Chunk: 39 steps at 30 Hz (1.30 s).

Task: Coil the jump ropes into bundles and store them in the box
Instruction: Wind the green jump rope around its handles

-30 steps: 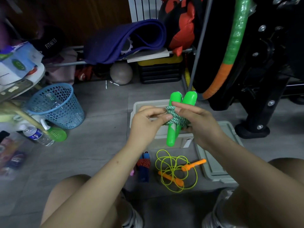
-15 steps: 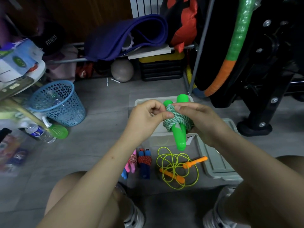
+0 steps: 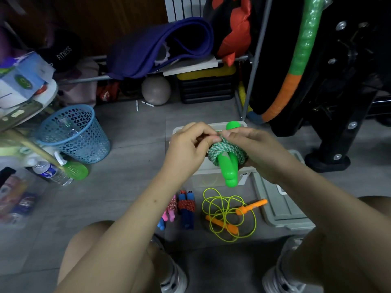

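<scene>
Both hands were on the green-handled rope (image 3: 227,154) above the box (image 3: 211,176) — right hand (image 3: 251,148) gripped the coil, left hand (image 3: 190,146) pinched its top strand. Yellow rope (image 3: 228,214) lay loose on the near floor.

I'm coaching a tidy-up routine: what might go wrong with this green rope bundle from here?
The green-and-white cord is pinched only at the top by both hands; if the left hand or right hand lets go early, the wraps may loosen off the green handles. The loose yellow rope could snag nearby.
</scene>
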Motion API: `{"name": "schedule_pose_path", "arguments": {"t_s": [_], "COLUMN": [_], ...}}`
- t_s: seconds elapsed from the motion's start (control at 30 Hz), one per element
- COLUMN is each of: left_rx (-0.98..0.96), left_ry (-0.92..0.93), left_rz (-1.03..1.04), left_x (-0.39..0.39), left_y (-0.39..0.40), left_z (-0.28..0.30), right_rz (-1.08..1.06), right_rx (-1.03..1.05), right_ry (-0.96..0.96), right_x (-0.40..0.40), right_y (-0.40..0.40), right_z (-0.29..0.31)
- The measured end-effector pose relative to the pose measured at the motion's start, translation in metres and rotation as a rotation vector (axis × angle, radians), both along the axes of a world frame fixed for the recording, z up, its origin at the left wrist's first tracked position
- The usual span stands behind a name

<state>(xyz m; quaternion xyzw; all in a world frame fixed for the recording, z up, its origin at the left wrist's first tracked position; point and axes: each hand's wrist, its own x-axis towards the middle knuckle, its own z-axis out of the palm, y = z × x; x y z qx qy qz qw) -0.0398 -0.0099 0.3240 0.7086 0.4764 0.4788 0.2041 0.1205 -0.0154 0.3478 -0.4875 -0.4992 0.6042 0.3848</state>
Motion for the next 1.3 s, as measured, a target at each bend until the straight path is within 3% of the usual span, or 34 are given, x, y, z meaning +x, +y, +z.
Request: {"name": "schedule_pose_path", "arguments": {"t_s": [0.2, 0.3, 0.5, 0.6, 0.8, 1.03, 1.3], "left_rx": [0.160, 0.016, -0.509, -0.507, -0.541, -0.697, -0.671], "left_ry": [0.073, -0.035, -0.445, -0.564, -0.570, -0.776, -0.694], "left_rz": [0.069, 0.080, -0.092, 0.056, 0.155, 0.110, -0.026], "left_x": [0.003, 0.012, 0.011, 0.013, 0.014, 0.015, 0.018], "left_y": [0.001, -0.001, 0.003, -0.002, -0.006, -0.006, -0.005], "left_z": [-0.006, -0.004, 0.005, 0.003, -0.002, -0.002, 0.001], "right_rz": [0.014, -0.008, 0.058, 0.067, -0.085, -0.193, -0.293], "right_rx": [0.062, 0.169, 0.280, 0.341, 0.553, 0.625, 0.554], "right_ry": [-0.056, -0.133, -0.211, -0.234, -0.305, -0.372, -0.228], "right_x": [0.003, 0.006, 0.011, 0.011, 0.004, -0.007, -0.011], "right_y": [-0.001, -0.001, 0.001, 0.007, 0.005, 0.001, 0.000], "right_z": [-0.001, -0.003, -0.009, -0.017, -0.032, -0.043, -0.043]}}
